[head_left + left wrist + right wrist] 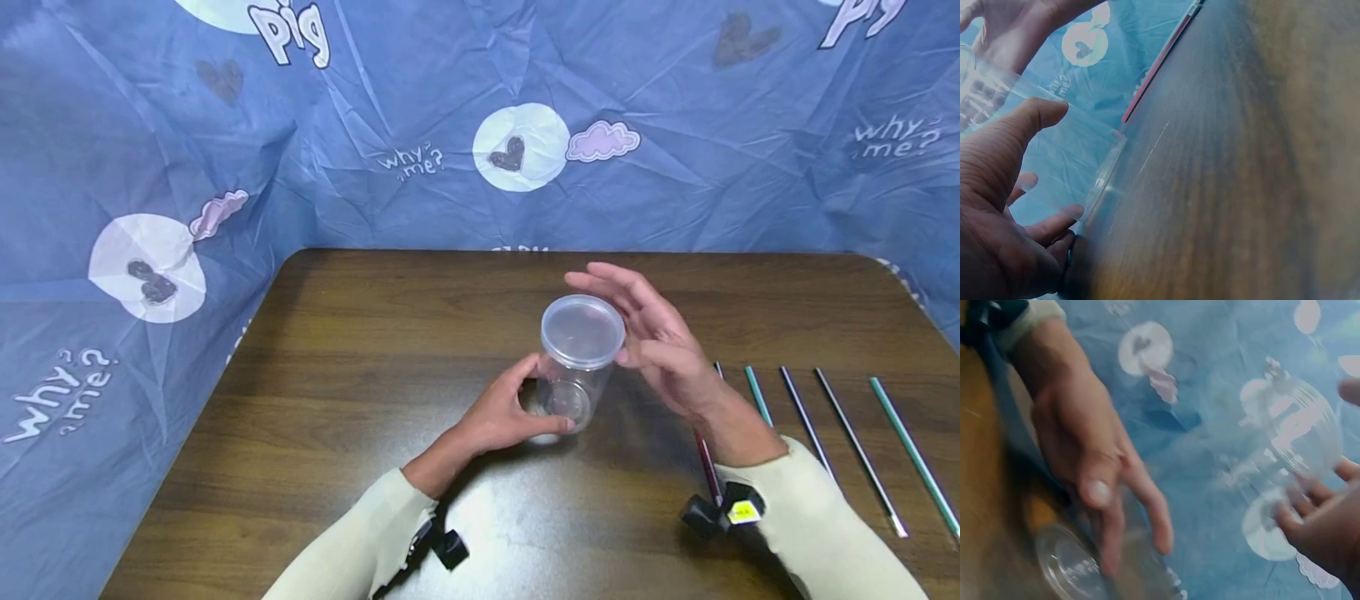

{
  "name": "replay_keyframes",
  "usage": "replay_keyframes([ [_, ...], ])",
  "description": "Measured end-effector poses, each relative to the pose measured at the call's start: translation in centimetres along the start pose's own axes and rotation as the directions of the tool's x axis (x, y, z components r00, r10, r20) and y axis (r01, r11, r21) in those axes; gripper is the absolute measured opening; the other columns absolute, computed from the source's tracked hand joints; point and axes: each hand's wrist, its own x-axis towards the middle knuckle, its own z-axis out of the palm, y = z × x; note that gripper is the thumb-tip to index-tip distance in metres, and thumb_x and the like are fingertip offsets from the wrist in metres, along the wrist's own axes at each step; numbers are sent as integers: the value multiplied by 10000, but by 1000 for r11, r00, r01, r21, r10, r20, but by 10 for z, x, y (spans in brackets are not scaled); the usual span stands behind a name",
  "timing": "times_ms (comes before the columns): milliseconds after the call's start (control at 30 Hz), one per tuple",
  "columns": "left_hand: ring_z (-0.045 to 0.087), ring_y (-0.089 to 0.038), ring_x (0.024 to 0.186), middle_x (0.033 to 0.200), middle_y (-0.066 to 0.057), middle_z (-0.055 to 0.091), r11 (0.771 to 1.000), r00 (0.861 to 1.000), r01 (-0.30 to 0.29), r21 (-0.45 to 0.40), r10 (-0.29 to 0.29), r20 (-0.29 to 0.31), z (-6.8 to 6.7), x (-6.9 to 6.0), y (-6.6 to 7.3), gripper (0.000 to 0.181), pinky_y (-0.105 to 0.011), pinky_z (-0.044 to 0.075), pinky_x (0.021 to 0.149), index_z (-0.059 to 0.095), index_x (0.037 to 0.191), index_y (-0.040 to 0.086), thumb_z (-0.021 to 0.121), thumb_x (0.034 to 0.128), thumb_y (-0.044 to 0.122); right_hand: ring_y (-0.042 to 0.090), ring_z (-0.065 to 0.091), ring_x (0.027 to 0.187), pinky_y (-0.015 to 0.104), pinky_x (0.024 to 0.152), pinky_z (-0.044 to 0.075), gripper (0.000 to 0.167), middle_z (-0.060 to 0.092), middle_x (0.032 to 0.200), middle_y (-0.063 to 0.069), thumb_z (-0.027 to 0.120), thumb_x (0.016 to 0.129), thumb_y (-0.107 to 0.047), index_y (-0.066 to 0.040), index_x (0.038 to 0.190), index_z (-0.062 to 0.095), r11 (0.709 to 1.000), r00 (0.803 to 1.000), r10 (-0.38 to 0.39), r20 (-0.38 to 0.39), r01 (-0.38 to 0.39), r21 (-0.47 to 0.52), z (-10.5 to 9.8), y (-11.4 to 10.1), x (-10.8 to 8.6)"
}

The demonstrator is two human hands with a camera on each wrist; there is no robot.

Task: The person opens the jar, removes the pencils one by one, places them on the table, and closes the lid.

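A clear plastic jar [581, 379] with a round translucent lid [583, 332] stands near the middle of the table. My left hand [513, 408] holds it low down, thumb on one side and fingers on the other. In the left wrist view the jar's base [1105, 175] is at the tabletop; whether it touches cannot be told. Beside the lid is my right hand [660, 346], fingers spread and loosely bent. Its thumb and fingers are close to the rim, and contact is unclear. The right wrist view shows the left hand [1085, 431] by the jar's base, blurred.
Several slim pencil-like sticks [858, 450] lie in a row on the right side of the brown wooden table [360, 358]. A dark red one [707, 467] is partly covered by the right forearm. A blue printed cloth [420, 92] hangs behind and to the left.
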Motion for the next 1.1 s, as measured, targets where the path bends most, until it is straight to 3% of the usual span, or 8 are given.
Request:
replay_keyframes([
  [133,536,-104,1174,1211,88,622,1000,1000,-1,-8,1,-5,1,-1,0,649,-364,418,1032,578,1271,209,900,712,274,301,463,1298,367,971,445,906,396,1507,234,449,627,149,20,1505,264,996,989,78,128,-82,26,-11,-2,1],
  [267,543,-106,1161,1200,86,628,1000,1000,-12,-12,12,-4,1,-1,1,635,-358,424,1022,583,1261,203,899,714,270,280,506,1260,354,939,482,839,480,1440,214,490,660,171,18,1467,316,995,991,80,111,-86,52,-11,0,2],
  [367,543,-106,1161,1200,84,628,1000,1000,-16,-16,16,1,1,0,2,624,-354,422,1023,585,1252,200,899,717,269,272,522,1234,343,941,484,805,519,1394,198,502,665,184,9,1436,354,998,996,50,78,-53,42,-10,2,1],
  [533,536,-97,1167,1209,100,620,1000,1000,-1,-14,1,-4,1,0,1,631,-355,419,1025,583,1254,215,902,714,281,277,519,1221,336,1000,440,784,526,1367,213,561,670,230,55,1407,361,997,999,-37,19,38,-59,-5,6,-2],
  [700,535,-100,1166,1201,93,618,1000,1000,-4,-8,4,-6,1,0,0,624,-363,419,1028,584,1248,210,902,715,269,274,494,1207,321,1000,409,814,517,1339,217,677,639,241,98,1375,360,979,989,-137,-58,127,-158,2,10,-6],
  [800,534,-99,1168,1202,94,615,1000,1000,-4,5,4,-6,0,0,0,623,-361,419,1032,582,1248,211,901,716,272,282,483,1178,315,985,412,819,506,1308,211,731,617,229,146,1334,344,958,975,-190,-118,158,-239,8,14,-9],
  [933,532,-100,1171,1211,99,610,1000,1000,-8,12,8,-5,0,-1,1,617,-358,420,1030,580,1246,219,897,722,287,268,509,1121,297,983,429,820,501,1254,170,761,562,250,184,1271,352,924,944,-236,-230,145,-353,19,18,-12],
  [1100,530,-93,1176,1221,105,606,1000,1000,-16,11,16,-7,1,0,1,617,-347,417,1032,579,1245,229,899,721,288,242,543,1071,292,978,438,869,508,1224,108,858,512,183,154,1249,399,882,909,-286,-305,125,-454,28,20,-14],
])
